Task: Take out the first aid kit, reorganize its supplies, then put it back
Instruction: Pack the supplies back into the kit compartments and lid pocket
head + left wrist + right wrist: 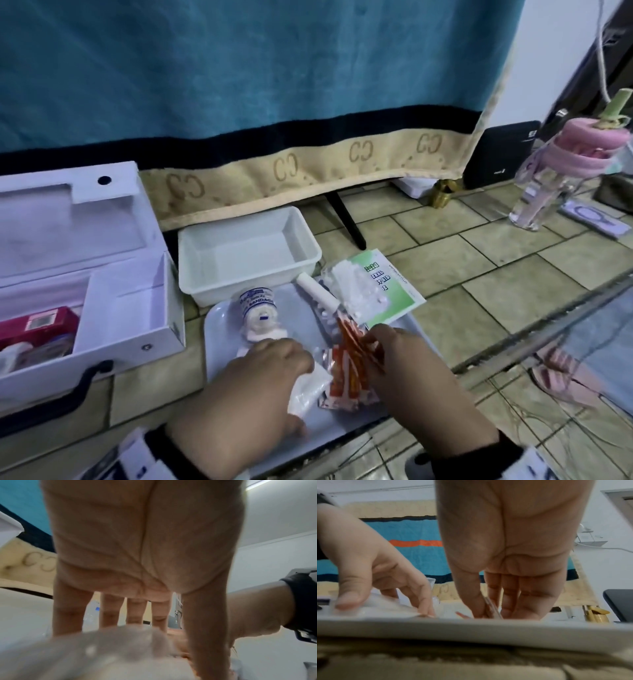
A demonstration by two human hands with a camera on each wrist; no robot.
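The white first aid kit box (130,308) stands open at the left, with a red carton (37,323) inside. On the grey tray (222,325) lie a bandage roll (258,310), a white tube (313,293), a bag of white pieces (356,291) and a green-white leaflet (390,284). My left hand (291,359) presses straight fingers (109,612) down on a clear plastic bag (308,387). My right hand (376,346) pinches orange-and-white plaster strips (346,373) between thumb and fingers (508,601); the strips partly lie over the bag.
An empty white tub (191,253) sits behind the tray. A teal towel with a beige border (239,102) hangs at the back, with a black leg (346,219) under it. A pink-lidded bottle (561,171), a black device (500,154) and a pink slipper (561,373) are on the tiled floor to the right.
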